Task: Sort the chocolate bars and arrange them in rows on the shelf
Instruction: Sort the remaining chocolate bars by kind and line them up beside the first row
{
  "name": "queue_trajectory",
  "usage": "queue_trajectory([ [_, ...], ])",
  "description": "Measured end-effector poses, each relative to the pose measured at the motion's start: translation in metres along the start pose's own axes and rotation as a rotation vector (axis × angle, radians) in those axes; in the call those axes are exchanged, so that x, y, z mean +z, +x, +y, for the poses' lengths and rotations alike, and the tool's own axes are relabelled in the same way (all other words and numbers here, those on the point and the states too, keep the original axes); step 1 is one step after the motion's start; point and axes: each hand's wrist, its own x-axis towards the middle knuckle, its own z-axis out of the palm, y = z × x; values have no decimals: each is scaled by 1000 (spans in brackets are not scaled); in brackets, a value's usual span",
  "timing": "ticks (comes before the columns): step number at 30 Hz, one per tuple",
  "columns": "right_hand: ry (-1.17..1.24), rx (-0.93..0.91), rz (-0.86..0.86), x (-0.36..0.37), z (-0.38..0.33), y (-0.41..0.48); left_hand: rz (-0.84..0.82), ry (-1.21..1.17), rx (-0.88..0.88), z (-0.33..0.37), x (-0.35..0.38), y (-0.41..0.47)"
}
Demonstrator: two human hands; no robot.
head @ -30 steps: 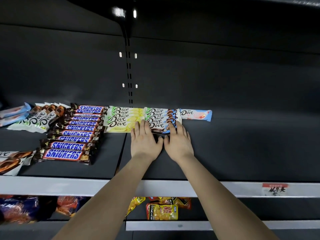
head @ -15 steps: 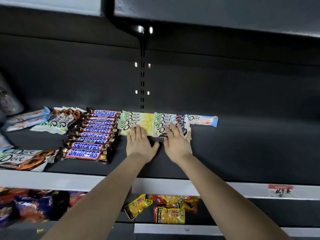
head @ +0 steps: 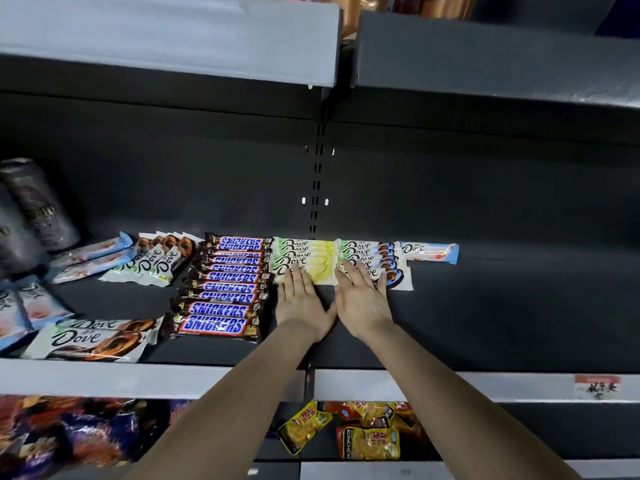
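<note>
On the dark shelf point(head: 502, 317) a row of Snickers bars point(head: 225, 282) runs front to back. To its right lies a stack of yellow-green Dove bars point(head: 311, 258), then a stack of white Dove bars point(head: 374, 256), then a single pale blue Dove bar point(head: 431, 252). My left hand point(head: 301, 303) lies flat with straight fingers pressing the front edge of the yellow-green stack. My right hand point(head: 363, 299) lies flat beside it, its fingers on the front white Dove bars. Neither hand grips anything.
Unsorted Dove bars point(head: 93, 339) lie at the shelf's front left, more Dove bars point(head: 152, 261) and pale blue ones point(head: 90, 258) behind them. Dark bags point(head: 38, 209) stand at far left. The upper shelf point(head: 166, 39) overhangs. Yellow snack packs point(head: 370, 441) sit on the lower shelf.
The camera view has tilted upward, showing the upper shelf. Both hands have stayed flat against the fronts of the two Dove stacks, pushing them slightly back.
</note>
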Motion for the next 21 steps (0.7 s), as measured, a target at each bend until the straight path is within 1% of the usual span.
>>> queue_trajectory([
  [5, 32, 11, 36, -6, -19, 8, 73, 127, 48, -12, -19, 3],
  [8, 47, -16, 80, -11, -37, 18, 95, 138, 37, -30, -38, 7],
  [15, 52, -127, 115, -11, -103, 46, 150, 165, -61, -112, -69, 8],
  [21, 81, -266, 83, 0, -179, 67, 193, 87, -192, -190, -88, 0],
])
